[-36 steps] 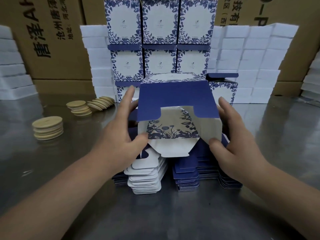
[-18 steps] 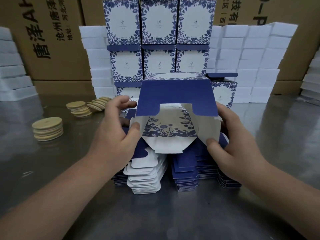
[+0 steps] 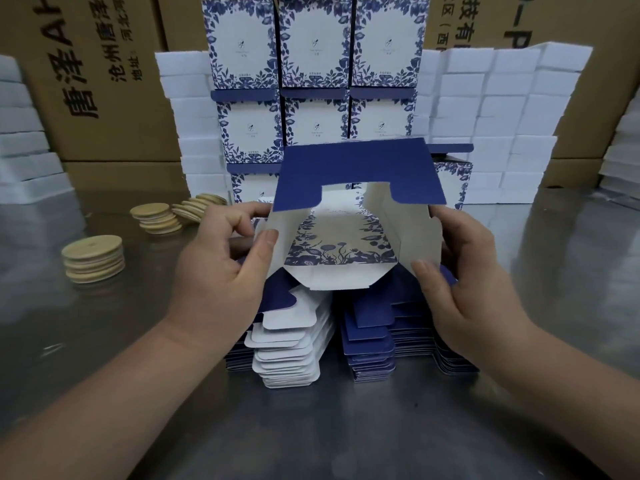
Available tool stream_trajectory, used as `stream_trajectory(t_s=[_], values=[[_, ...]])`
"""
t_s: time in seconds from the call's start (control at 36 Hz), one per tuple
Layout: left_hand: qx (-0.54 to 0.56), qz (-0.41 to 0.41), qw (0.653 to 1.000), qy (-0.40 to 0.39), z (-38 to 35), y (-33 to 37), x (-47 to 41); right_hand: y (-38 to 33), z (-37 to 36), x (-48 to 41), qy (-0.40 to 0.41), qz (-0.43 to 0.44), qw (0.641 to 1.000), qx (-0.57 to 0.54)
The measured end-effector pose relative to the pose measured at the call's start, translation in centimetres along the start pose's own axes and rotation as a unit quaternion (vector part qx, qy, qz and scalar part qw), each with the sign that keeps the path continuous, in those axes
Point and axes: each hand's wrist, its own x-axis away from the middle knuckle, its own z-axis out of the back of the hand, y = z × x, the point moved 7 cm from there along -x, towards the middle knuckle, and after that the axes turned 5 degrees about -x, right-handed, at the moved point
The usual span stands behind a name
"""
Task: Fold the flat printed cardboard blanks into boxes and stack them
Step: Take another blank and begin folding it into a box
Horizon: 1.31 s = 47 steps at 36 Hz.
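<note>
Left hand (image 3: 221, 271) pinches one white side flap and right hand (image 3: 464, 282) pinches the other. The half-folded box (image 3: 356, 174) is held over the flat blanks (image 3: 370, 341) on a shiny steel table (image 3: 311, 427). Finished boxes (image 3: 315, 46), foam blocks (image 3: 502, 116) and brown cartons (image 3: 104, 81) stand behind.

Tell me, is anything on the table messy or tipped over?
Yes, a little. Beyond the left hand, one pile of round wooden discs lies slumped sideways, fanned out on edge beside a neat pile. The half-folded box and the finished boxes look fine.
</note>
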Motion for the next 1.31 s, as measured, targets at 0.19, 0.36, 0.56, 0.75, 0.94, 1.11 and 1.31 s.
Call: stream_trajectory(t_s=[0.19,0.36,0.56,0.75,0.94,1.11,1.31], values=[[0.009,-0.023,1.0,-0.011,-0.2,-0.1,0.0,-1.7,0.0,-0.2,0.034,0.059,0.997,-0.036],[0.016,-0.03,0.999,0.004,-0.1,-0.4,-0.1,-2.2,-0.1,-0.4,-0.002,0.076,0.997,0.032],[0.032,-0.027,0.999,-0.013,-0.2,-0.1,0.1,-3.1,0.1,-0.4,0.005,0.113,0.987,0.115],[0.021,-0.036,0.998,-0.044,-0.6,0.0,0.2,-2.9,-0.1,-0.5,-0.006,0.091,0.986,0.137],[0.027,-0.048,0.995,-0.087,-1.0,0.3,0.2,-1.9,0.2,-0.2,0.0,0.011,0.991,0.137],[-0.033,-0.073,0.988,-0.134,-1.7,1.0,0.5,-1.1,-0.2,-0.1,-0.011,-0.031,0.99,0.139],[-0.106,-0.139,0.971,-0.161,-2.0,2.0,0.6,-1.3,-0.3,0.1,-0.005,-0.044,0.989,0.138]])
